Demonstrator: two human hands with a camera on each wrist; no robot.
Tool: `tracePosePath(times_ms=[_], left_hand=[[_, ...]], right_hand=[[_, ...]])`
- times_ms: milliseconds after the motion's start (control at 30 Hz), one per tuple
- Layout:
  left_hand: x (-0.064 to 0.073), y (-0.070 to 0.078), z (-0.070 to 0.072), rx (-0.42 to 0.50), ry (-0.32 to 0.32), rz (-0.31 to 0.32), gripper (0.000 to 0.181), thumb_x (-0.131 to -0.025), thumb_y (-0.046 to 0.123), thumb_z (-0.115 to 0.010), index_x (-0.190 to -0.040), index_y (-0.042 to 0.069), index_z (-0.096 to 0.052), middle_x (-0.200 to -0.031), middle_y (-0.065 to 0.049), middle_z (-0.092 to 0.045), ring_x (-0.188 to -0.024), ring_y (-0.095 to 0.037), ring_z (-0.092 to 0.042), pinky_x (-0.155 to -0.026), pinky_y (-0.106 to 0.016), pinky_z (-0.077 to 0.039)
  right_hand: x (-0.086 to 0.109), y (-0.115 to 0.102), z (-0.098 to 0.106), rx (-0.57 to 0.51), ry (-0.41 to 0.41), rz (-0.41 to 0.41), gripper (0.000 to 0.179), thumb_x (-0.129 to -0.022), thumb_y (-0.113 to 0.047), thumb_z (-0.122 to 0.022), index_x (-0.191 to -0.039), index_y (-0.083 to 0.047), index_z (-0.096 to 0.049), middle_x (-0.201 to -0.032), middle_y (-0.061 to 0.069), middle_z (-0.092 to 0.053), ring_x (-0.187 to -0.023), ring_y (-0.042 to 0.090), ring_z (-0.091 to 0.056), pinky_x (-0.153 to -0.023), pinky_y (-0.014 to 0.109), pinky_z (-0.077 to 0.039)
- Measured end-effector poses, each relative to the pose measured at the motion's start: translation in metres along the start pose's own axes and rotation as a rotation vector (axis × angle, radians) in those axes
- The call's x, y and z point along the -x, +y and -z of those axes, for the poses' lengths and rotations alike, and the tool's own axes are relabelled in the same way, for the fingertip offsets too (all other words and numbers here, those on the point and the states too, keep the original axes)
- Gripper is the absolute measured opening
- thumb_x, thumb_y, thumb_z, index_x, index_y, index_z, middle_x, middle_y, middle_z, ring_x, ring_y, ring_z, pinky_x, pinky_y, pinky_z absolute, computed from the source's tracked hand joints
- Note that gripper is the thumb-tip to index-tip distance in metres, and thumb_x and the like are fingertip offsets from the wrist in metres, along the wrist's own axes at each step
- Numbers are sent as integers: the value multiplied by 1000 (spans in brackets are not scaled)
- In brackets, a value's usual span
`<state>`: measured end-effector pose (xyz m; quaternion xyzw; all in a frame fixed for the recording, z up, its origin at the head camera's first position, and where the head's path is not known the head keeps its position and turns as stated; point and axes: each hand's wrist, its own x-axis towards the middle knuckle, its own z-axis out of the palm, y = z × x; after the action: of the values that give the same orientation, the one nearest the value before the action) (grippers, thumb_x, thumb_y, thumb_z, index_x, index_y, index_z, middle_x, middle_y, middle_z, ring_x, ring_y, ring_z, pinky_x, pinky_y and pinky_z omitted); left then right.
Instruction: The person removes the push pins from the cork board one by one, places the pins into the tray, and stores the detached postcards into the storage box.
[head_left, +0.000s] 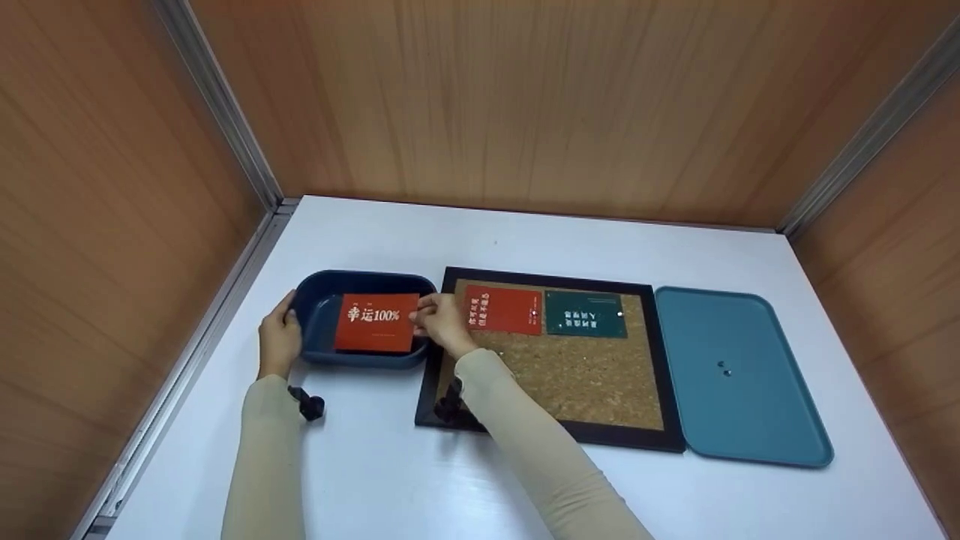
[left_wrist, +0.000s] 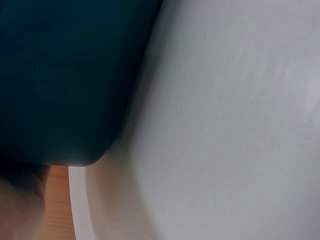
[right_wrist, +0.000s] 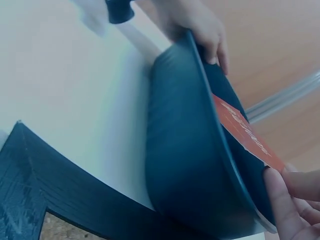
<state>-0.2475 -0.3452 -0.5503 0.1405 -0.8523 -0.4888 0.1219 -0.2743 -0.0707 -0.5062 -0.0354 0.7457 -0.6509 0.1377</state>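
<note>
A dark blue rectangular basin (head_left: 315, 330) stands on the white table at the left. My left hand (head_left: 280, 337) grips its left end, fingers hooked over the rim, as the right wrist view also shows. My right hand (head_left: 444, 322) pinches the right edge of a red card (head_left: 377, 334) with white lettering between thumb and fingers. That card (right_wrist: 245, 132) is partly within the basin's opening, printed face up. Just right of this hand, another red card (head_left: 510, 309) and a green card (head_left: 585, 315) lie side by side on a black-framed cork board (head_left: 585, 382).
To the right of the board lies a teal tray (head_left: 757, 330) bearing small pins (head_left: 724, 369). Small pins also show on the board's cards. Wood-grain panels (head_left: 525, 105) with metal corner strips enclose the table at the back and sides. My right forearm crosses the board.
</note>
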Motion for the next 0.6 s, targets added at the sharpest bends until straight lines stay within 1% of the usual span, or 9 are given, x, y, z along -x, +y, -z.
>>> tracePosePath(times_ms=[233,333,433,600], left_hand=[[0,-2,0,-2,0,6,45,-102,2,-30,-147,1,-36,-152,-21,-33,-144,-34,-27,-119,-45,-24],[1,-2,0,3,-1,8,45,-102,2,-29,-147,1,-36,-153,-21,-32,-144,-34,-27,-119,-45,-24],[1,-2,-1,9,-4,4,45,-102,2,-29,-147,1,-35,-153,-20,-32,-144,-34,-26,-119,-45,-24],[1,-1,-1,21,-9,2,45,-103,2,-29,-148,1,-35,-153,-20,-32,-145,-32,-25,-119,-45,-24]], right_hand=[[2,2,-9,36,17,17,20,-90,12,-55,-109,12,-60,-93,24,-68,-60,10,-60,-61,26,-59],[3,2,-11,67,20,25,19,-90,11,-55,-108,12,-61,-91,22,-69,-61,10,-61,-61,25,-59],[4,2,-12,93,19,28,19,-90,10,-54,-107,11,-63,-91,21,-71,-65,14,-65,-62,25,-59],[3,4,-12,114,17,26,20,-91,10,-53,-107,12,-63,-90,20,-72,-69,16,-69,-62,24,-59]])
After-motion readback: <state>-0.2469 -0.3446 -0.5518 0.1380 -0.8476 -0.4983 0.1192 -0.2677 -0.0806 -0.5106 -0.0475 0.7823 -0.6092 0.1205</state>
